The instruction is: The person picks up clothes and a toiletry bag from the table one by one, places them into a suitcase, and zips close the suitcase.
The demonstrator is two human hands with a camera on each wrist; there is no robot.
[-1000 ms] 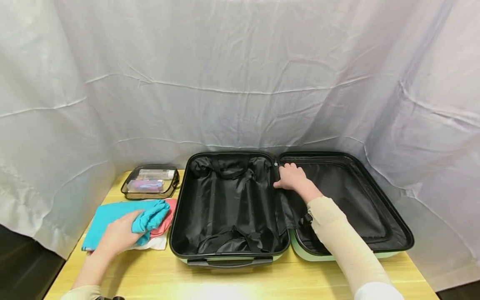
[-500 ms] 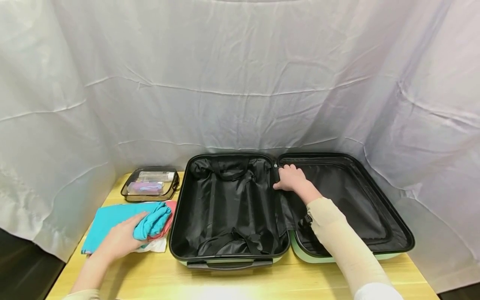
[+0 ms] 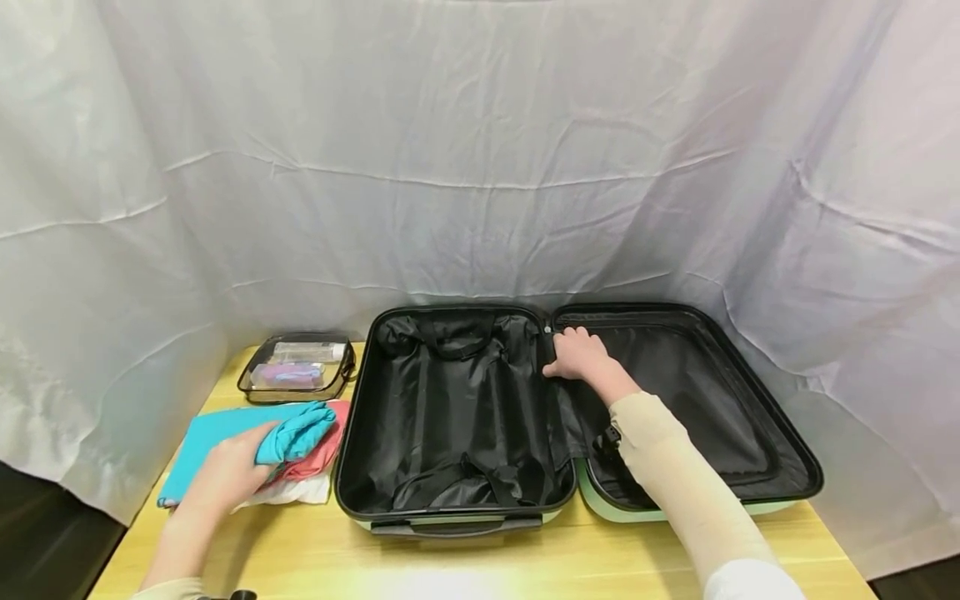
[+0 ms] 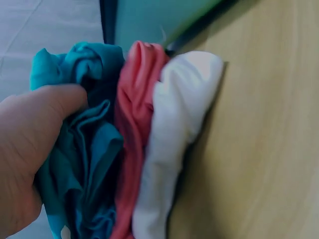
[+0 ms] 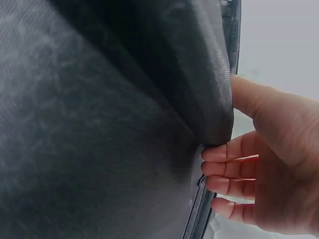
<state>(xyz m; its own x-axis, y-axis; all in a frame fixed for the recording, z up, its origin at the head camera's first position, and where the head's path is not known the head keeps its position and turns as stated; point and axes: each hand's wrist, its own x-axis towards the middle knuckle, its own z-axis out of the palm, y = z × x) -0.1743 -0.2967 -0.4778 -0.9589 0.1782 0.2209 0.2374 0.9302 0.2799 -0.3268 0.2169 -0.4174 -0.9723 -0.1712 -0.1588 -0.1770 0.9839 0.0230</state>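
A wrinkled pale curtain backs the scene, its top cut off by the frame. In front stands a wood-toned table, its near edge out of view. On it an unfolded pale-green suitcase shows black-lined halves, the right one partly covered by a cream sleeve. Left of the suitcase lies a stack of garments: a teal garment uppermost, a coral garment beneath, a white garment on the tabletop, its far portion hidden. Behind them sits a clear, black-trimmed pouch. The left hand grips the teal garment, thumb pressed into its folds, the other fingers mostly concealed. The right hand pinches black lining by the suitcase hinge, thumb tip tucked out of sight. Inside the pouch, a purplish container and a white-capped bottle are too small for any lettering to be read.
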